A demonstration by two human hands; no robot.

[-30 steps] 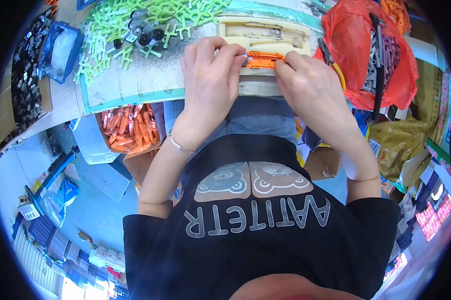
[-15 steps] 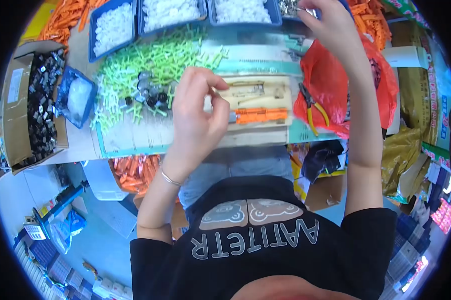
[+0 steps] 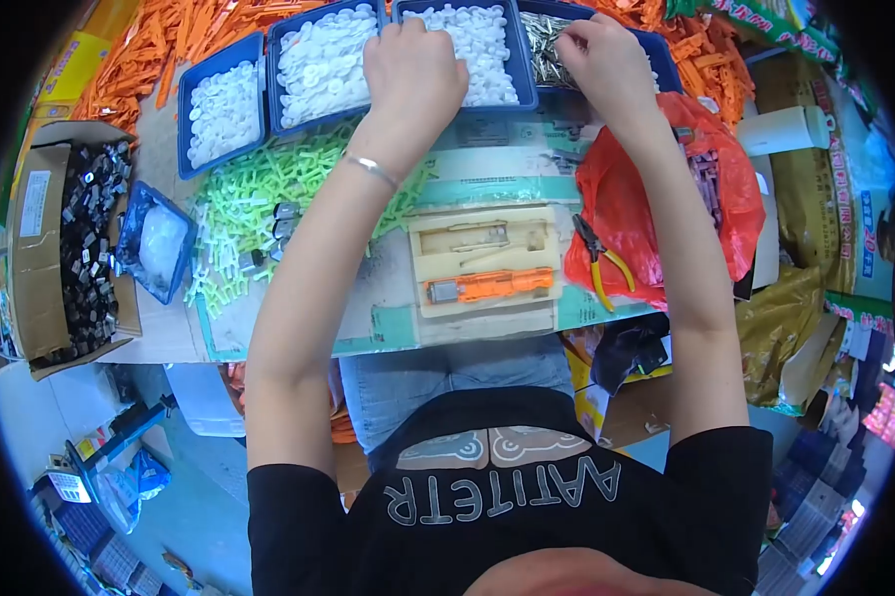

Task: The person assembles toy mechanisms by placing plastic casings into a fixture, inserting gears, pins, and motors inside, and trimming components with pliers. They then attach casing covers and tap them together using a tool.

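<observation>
My left hand (image 3: pixel 414 77) reaches over the far bins, fingers curled down at the blue bin (image 3: pixel 272 94) of small white plastic parts and the neighbouring bin; its fingertips are hidden. My right hand (image 3: pixel 609 74) is at the blue bin of thin silvery metal pieces (image 3: pixel 547 45), thumb and fingers pinched; anything between them is too small to make out. Nearer me lies a cream fixture block (image 3: pixel 427 268). An orange plastic part with a grey end (image 3: pixel 502 285) rests in its lower slot, and small metal bits sit in the upper recess.
Pliers with yellow handles (image 3: pixel 606 270) lie right of the fixture, beside a red plastic bag (image 3: pixel 616 189). Bright green branched parts (image 3: pixel 239 199) spread on the left. Further left stand a small blue bin (image 3: pixel 174 243) and a cardboard box (image 3: pixel 40 268) of black parts. Orange parts (image 3: pixel 184 45) pile behind.
My left hand has moved from above the fixture up to the white-part bins. My right hand stays at the metal-piece bin, a little lower. The view has shifted slightly.
</observation>
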